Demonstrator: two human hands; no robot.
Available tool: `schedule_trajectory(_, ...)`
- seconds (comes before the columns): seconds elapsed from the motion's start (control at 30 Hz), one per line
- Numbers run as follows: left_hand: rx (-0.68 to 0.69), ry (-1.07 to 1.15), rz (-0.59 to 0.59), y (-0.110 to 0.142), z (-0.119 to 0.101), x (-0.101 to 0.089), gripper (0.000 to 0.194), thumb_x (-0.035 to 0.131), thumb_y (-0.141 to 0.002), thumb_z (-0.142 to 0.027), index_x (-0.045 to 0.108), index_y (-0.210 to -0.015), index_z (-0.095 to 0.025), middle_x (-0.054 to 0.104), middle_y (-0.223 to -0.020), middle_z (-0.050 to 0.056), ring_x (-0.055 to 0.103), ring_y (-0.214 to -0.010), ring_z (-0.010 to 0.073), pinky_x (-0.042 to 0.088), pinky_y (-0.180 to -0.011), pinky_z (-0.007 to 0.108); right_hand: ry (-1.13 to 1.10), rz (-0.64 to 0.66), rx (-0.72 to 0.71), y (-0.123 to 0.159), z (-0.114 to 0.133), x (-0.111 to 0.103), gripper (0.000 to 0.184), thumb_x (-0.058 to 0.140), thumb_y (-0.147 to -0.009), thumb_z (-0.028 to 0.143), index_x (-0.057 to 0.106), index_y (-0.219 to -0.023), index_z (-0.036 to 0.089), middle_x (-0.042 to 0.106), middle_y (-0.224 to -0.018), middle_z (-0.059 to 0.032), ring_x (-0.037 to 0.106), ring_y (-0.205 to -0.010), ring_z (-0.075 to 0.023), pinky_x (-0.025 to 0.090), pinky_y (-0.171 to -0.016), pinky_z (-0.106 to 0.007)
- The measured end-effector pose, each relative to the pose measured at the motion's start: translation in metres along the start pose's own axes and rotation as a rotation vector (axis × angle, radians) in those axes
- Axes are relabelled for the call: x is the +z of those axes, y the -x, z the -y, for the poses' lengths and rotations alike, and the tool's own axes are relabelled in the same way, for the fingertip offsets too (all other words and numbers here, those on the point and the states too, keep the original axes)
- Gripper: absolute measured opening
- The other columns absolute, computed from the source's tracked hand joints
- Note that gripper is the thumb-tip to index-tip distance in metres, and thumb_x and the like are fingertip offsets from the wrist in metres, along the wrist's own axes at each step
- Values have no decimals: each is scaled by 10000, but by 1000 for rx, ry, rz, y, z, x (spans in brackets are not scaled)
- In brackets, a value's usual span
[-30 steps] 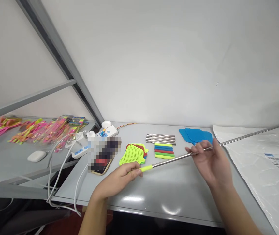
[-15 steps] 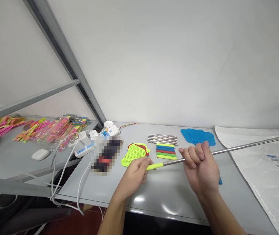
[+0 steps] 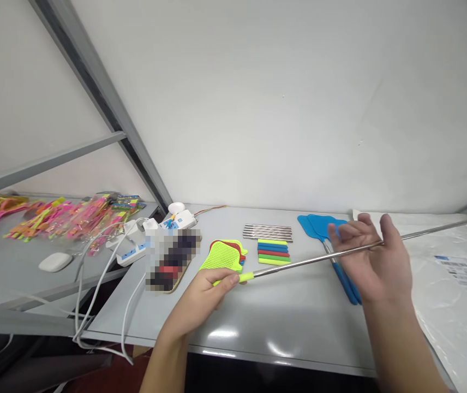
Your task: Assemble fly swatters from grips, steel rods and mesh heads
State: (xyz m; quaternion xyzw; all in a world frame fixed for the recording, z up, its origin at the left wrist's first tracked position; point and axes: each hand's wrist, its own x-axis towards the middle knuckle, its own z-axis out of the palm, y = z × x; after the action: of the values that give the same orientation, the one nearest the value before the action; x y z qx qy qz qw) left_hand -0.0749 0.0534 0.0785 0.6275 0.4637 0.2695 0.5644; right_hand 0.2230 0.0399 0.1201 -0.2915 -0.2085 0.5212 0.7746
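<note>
My left hand (image 3: 203, 300) is closed around the yellow-green grip of a long telescopic metal rod (image 3: 299, 263) that runs up and to the right, past the frame's edge. My right hand (image 3: 375, 256) is further along the rod with its fingers loosely spread; the rod lies across the fingers near the thumb. Blue fly-swatter heads with handles (image 3: 327, 229) lie on the grey table (image 3: 282, 322) just behind and under my right hand. Mesh swatter heads in yellow-green and red (image 3: 223, 255) lie beside my left hand.
A stack of coloured grips (image 3: 274, 251) and a row of metal rods (image 3: 268, 232) lie mid-table. A blurred phone (image 3: 171, 259), power strips and white cables (image 3: 135, 248) sit left. White plastic bag (image 3: 450, 273) at right. Pink packaged items (image 3: 61, 215) cover the left table.
My right hand opened from a fist on the rod and slid right along it. My left hand with the grip drew back left. The blue swatter handles are now uncovered.
</note>
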Motion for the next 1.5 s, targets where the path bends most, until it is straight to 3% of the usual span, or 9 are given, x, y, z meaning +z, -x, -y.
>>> schedule_trajectory(0.17, -23, 0, -5, -1, 4, -5, 391, 536, -874, -506, 652, -780, -144, 324, -510, -63, 284, -476, 81, 212, -452, 213, 21, -1, -91, -3, -15, 4, 330, 481, -941, 456, 625, -736, 243, 498, -458, 67, 589, -579, -120, 445, -1012, -383)
schedule_trajectory(0.27, -7, 56, 3, -5, 4, 4, 371, 535, -879, -492, 650, -802, -147, 344, -520, -60, 307, -485, 84, 239, -460, 209, 201, 147, 9, 14, -40, 21, 416, 409, -941, 536, 696, -896, 237, 718, -953, -60, 620, -1057, -222, 407, -1039, -451)
schedule_trajectory(0.43, -16, 113, 9, -4, 14, -4, 373, 544, -872, -492, 641, -786, -142, 327, -524, -62, 282, -474, 81, 221, -446, 210, 382, 294, 231, 20, -39, 15, 513, 436, -869, 657, 667, -1109, 268, 587, -1317, -68, 466, -1281, -275, 377, -1060, -471)
schedule_trajectory(0.67, -71, -6, -52, 6, 29, -40, 381, 575, -850, -503, 638, -757, -140, 309, -539, -60, 268, -504, 85, 209, -463, 215, -171, -117, -47, -26, 12, -46, 386, 332, -993, 267, 576, -695, 230, 469, -453, 85, 554, -500, -73, 519, -912, -280)
schedule_trajectory(0.77, -83, 6, -44, 0, 22, -29, 391, 560, -855, -517, 638, -778, -141, 297, -527, -66, 261, -495, 86, 208, -460, 217, -49, -166, -154, -24, -5, -34, 443, 313, -1006, 314, 616, -695, 228, 429, -390, 68, 622, -605, -111, 489, -968, -337)
schedule_trajectory(0.87, -58, 26, -3, -8, 14, -12, 391, 542, -870, -514, 627, -780, -143, 317, -540, -62, 273, -493, 84, 205, -457, 219, 151, 0, -46, -1, -40, -3, 373, 412, -961, 435, 695, -818, 238, 731, -845, -37, 644, -1042, -218, 427, -1024, -450)
schedule_trajectory(0.97, -36, 81, 3, -9, 14, -9, 385, 551, -871, -501, 590, -728, -146, 314, -554, -62, 275, -489, 76, 206, -452, 214, 275, 210, 127, 20, -60, 12, 451, 397, -938, 550, 710, -1017, 234, 626, -1271, -84, 511, -1248, -268, 360, -1069, -472)
schedule_trajectory(1.3, -55, 84, -31, 7, 32, -39, 358, 573, -866, -474, 610, -758, -135, 316, -541, -62, 265, -496, 75, 212, -456, 209, 408, 386, 350, 16, -44, -33, 593, 616, -798, 593, 574, -1260, 224, 572, -1322, -144, 514, -1235, -319, 402, -1022, -500)
schedule_trajectory(1.5, -65, 58, -7, 13, 34, -48, 373, 547, -880, -484, 620, -772, -134, 287, -533, -68, 243, -486, 69, 196, -450, 203, 787, 121, -211, 0, -10, -61, 766, 850, -620, 318, 492, -1293, 389, 559, -1324, -25, 529, -1213, -270, 446, -997, -433)
